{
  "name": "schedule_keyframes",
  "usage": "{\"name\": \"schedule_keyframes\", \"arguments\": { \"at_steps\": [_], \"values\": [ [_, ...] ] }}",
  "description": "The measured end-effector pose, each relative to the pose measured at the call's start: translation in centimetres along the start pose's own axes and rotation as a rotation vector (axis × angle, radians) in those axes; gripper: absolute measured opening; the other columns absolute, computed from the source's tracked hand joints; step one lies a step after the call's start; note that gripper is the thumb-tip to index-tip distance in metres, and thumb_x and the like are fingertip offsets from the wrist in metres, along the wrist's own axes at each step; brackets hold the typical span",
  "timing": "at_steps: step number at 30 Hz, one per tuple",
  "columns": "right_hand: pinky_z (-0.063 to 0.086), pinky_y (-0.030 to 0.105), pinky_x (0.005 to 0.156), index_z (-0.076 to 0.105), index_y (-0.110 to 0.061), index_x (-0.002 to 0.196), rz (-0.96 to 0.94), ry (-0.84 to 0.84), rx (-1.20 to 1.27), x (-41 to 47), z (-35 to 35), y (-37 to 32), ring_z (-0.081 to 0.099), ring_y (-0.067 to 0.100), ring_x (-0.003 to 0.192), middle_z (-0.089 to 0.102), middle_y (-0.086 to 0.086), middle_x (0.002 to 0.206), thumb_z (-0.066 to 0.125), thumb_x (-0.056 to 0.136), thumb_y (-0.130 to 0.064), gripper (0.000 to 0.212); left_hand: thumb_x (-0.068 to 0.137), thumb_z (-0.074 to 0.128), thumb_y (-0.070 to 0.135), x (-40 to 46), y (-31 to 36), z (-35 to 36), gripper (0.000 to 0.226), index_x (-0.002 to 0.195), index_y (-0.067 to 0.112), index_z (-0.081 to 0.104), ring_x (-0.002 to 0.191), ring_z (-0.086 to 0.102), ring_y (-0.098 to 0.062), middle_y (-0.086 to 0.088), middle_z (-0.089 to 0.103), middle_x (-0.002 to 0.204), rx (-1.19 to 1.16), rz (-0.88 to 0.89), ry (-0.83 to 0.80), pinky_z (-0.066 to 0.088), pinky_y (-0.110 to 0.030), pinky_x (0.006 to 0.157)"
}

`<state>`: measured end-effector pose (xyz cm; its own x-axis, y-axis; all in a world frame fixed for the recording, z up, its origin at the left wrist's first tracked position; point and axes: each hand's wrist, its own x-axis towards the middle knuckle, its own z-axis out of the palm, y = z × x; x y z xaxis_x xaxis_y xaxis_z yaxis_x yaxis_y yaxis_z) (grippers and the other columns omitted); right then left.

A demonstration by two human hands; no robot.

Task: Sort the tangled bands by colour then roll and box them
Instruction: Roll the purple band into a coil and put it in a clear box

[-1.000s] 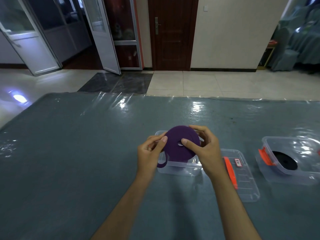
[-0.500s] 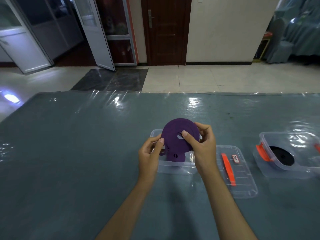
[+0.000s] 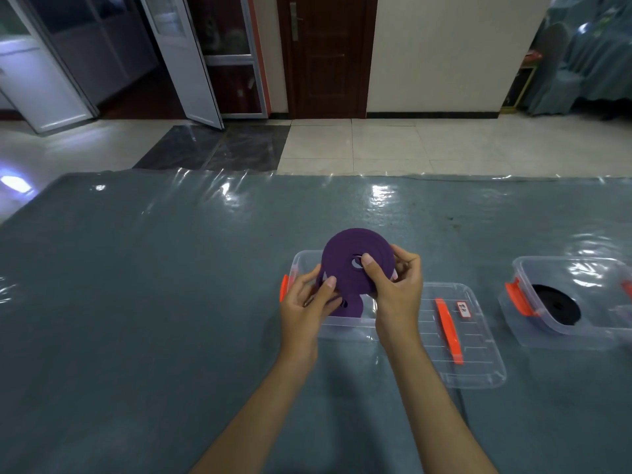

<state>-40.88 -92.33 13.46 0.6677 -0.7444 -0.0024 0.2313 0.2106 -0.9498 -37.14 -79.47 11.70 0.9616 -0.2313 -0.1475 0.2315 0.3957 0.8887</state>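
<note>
A rolled purple band (image 3: 345, 258) stands on edge, tilted, over a clear plastic box (image 3: 345, 328) with an orange clip. My right hand (image 3: 396, 289) pinches the roll, thumb near its centre hole and fingers behind it. My left hand (image 3: 307, 306) grips the roll's lower left edge, where a loose purple tail (image 3: 349, 306) curls down into the box. The box's clear lid (image 3: 478, 367) with an orange handle lies flat just to the right.
A second clear box (image 3: 547, 268) with orange clips stands at the far right and holds a rolled black band (image 3: 557, 307). The table (image 3: 154, 302) wears a grey cloth under a shiny plastic sheet. Tiled floor and doors lie beyond its far edge.
The roll has dropped a little toward the box and its loose tail now curls inside it. My left thumb has shifted along the roll's lower edge.
</note>
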Motion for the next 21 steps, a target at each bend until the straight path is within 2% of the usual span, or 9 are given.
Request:
{"name": "schedule_keyframes", "arguments": {
  "at_steps": [2,5,8,11,13,16,18,19,21],
  "values": [
    [0.063,0.053,0.09,0.06,-0.017,0.121,0.049,0.0,0.004,0.6,0.0,0.3,0.073,0.03,0.113,0.069,0.013,0.124,0.089,0.084,-0.018,0.047,0.094,0.076,0.012,0.4,-0.1,0.2,0.04,0.133,0.015,0.069,0.107,0.078,-0.027,-0.009,0.079,0.118,-0.042,-0.049,-0.008,0.063,-0.031,0.085],
    [0.063,0.056,0.088,0.063,-0.014,0.104,0.128,-0.031,-0.04,1.7,-0.8,0.9,0.075,0.032,0.105,0.075,0.013,0.112,0.086,0.087,-0.024,0.03,0.097,0.073,0.005,1.9,0.2,-0.1,0.033,0.128,0.017,0.072,0.108,0.078,-0.023,-0.011,0.077,0.124,-0.028,-0.087,0.032,0.063,-0.025,0.08],
    [0.061,0.047,0.073,0.061,-0.018,0.092,0.214,-0.063,-0.082,3.0,-1.7,1.9,0.074,0.028,0.089,0.075,0.007,0.09,0.08,0.093,-0.021,0.019,0.097,0.073,0.008,3.7,0.2,-0.6,0.034,0.13,0.017,0.072,0.116,0.075,-0.027,-0.009,0.072,0.134,0.033,-0.152,0.047,0.064,-0.03,0.084],
    [0.062,0.037,0.067,0.065,-0.02,0.118,0.3,-0.114,-0.06,4.2,-2.2,3.3,0.076,0.024,0.086,0.074,0.01,0.091,0.073,0.098,-0.012,0.023,0.097,0.074,0.008,5.4,-0.6,-0.5,0.032,0.128,0.013,0.07,0.11,0.077,-0.026,-0.006,0.077,0.121,0.062,-0.195,0.084,0.065,-0.036,0.087],
    [0.064,0.039,0.071,0.067,-0.019,0.126,0.352,-0.135,-0.088,5.0,-2.2,4.4,0.078,0.025,0.089,0.076,0.015,0.1,0.069,0.1,-0.008,0.029,0.096,0.075,0.006,6.9,-1.6,-0.5,0.029,0.124,0.011,0.072,0.097,0.078,-0.022,0.0,0.081,0.103,0.07,-0.22,0.127,0.066,-0.032,0.077],
    [0.066,0.045,0.078,0.066,-0.013,0.119,0.443,-0.121,-0.203,6.9,-2.3,6.2,0.077,0.023,0.087,0.074,0.023,0.111,0.065,0.101,-0.003,0.021,0.094,0.076,0.001,9.4,-3.7,-0.4,0.027,0.12,0.006,0.071,0.082,0.078,-0.018,0.009,0.081,0.082,0.094,-0.249,0.191,0.066,-0.029,0.067],
    [0.065,0.051,0.082,0.06,-0.012,0.113,0.509,-0.147,-0.332,8.3,-2.5,7.0,0.073,0.023,0.084,0.073,0.025,0.11,0.063,0.101,-0.003,0.016,0.094,0.076,-0.001,11.1,-5.5,-0.5,0.024,0.116,0.003,0.07,0.074,0.078,-0.011,0.027,0.075,0.072,0.181,-0.245,0.204,0.066,-0.03,0.067],
    [0.066,0.048,0.077,0.057,-0.014,0.109,0.535,-0.172,-0.405,8.9,-2.7,7.4,0.072,0.023,0.083,0.073,0.022,0.107,0.063,0.101,-0.004,0.014,0.094,0.076,-0.001,12.0,-6.5,-0.6,0.021,0.114,0.004,0.07,0.074,0.078,-0.01,0.03,0.074,0.072,0.233,-0.252,0.205,0.067,-0.033,0.07],
    [0.061,0.033,0.061,0.052,-0.019,0.102,0.567,-0.218,-0.555,10.1,-3.0,8.3,0.069,0.018,0.081,0.07,0.014,0.104,0.065,0.101,-0.008,0.017,0.093,0.077,0.0,13.7,-8.4,-0.8,0.018,0.107,0.01,0.071,0.089,0.079,-0.023,0.009,0.08,0.085,0.324,-0.285,0.229,0.066,-0.047,0.084]
  ]
}}
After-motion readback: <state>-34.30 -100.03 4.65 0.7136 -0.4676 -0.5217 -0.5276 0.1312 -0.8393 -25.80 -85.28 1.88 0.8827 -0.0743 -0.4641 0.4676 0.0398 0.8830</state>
